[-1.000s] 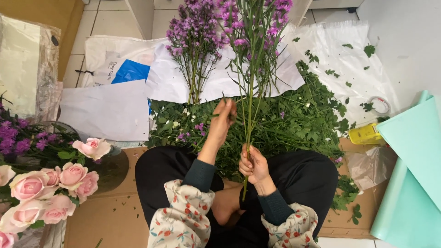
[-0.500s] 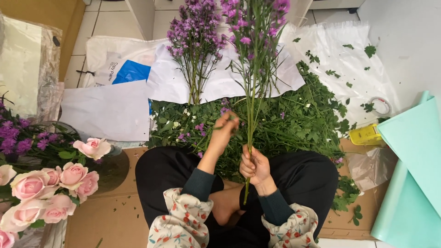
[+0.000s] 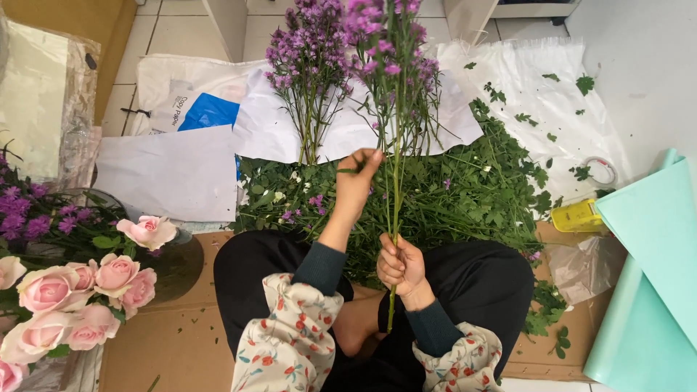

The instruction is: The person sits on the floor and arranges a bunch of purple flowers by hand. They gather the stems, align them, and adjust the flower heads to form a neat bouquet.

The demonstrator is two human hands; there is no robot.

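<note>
at 9 o'clock pink roses (image 3: 65, 305) and small purple blooms crowd a dark vase (image 3: 174, 265). toward 11 o'clock white paper sheets (image 3: 174, 170) lie on the tile floor, and a second purple bunch (image 3: 308, 65) rests on them at 12 o'clock. the left hand (image 3: 357, 181), just left of centre, pinches a leaf or side shoot between its fingertips beside the stems. the right hand (image 3: 401, 267), at 6 o'clock from it, is clenched round the lower stems of the upright purple flower stalk (image 3: 396, 109), whose blooms reach to 12 o'clock. behind both lies a heap of stripped green leaves (image 3: 465, 196). at 3 o'clock sit a yellow tape dispenser (image 3: 577, 215) and mint paper rolls (image 3: 646, 283). the step in hand looks like stripping foliage; the next move likely calls for a firm hold below while the pinch pulls clear.
</note>
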